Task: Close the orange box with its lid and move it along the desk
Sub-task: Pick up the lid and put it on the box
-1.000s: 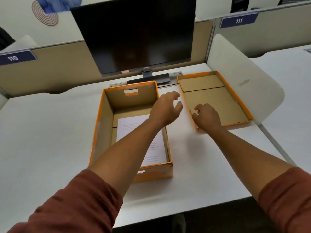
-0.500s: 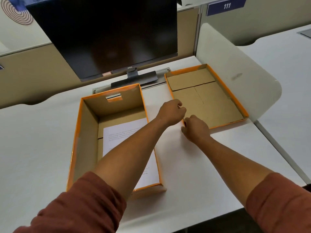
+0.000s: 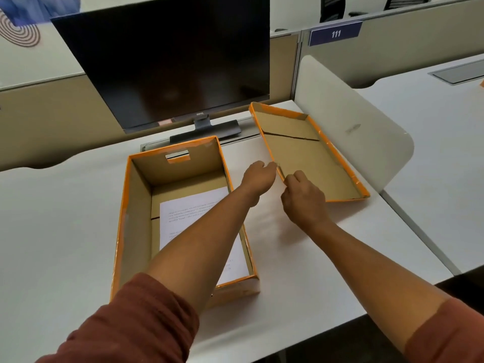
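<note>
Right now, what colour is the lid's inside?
Plain brown cardboard, orange rim; lid, head view.

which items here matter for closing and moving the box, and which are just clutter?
In play:
orange box, open, a printed sheet inside
lid, inside up, left edge tilted up
left hand and right hand, both at that edge
desk

Bystanders:
monitor
white divider panel
"111" sign

Office, monitor [image 3: 167, 61], numbered partition [image 3: 335, 34], desk [image 3: 65, 218]
</note>
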The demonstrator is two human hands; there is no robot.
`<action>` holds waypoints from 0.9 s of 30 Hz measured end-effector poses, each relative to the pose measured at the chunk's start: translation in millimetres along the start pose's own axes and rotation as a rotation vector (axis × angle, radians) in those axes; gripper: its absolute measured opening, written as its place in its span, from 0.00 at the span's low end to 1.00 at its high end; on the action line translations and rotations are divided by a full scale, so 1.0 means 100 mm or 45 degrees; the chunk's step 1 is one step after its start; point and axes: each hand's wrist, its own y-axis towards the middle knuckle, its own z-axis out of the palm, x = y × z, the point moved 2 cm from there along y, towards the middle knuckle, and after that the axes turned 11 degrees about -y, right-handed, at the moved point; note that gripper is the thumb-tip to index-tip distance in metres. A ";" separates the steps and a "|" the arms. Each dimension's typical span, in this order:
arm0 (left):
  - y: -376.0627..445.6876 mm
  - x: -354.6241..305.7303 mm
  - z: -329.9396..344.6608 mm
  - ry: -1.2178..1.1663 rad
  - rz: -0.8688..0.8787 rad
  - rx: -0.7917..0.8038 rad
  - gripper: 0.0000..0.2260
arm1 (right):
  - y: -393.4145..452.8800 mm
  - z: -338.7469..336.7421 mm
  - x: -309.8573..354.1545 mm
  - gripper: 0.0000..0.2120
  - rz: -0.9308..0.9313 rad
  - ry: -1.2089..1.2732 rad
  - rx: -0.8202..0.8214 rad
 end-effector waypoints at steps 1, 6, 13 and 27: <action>-0.02 0.00 -0.03 -0.069 -0.010 -0.015 0.18 | 0.00 -0.05 0.01 0.02 -0.012 0.009 -0.037; -0.23 -0.06 -0.25 -0.401 -0.018 0.037 0.17 | 0.00 -0.41 0.20 0.03 -0.177 0.018 -0.157; -0.59 -0.35 -0.46 -0.545 0.273 -0.182 0.06 | 0.00 -0.84 0.51 0.07 -0.372 0.006 -0.310; -1.25 -0.29 -1.12 -0.568 0.478 -0.411 0.15 | -0.05 -1.56 1.07 0.15 -0.200 0.488 -0.511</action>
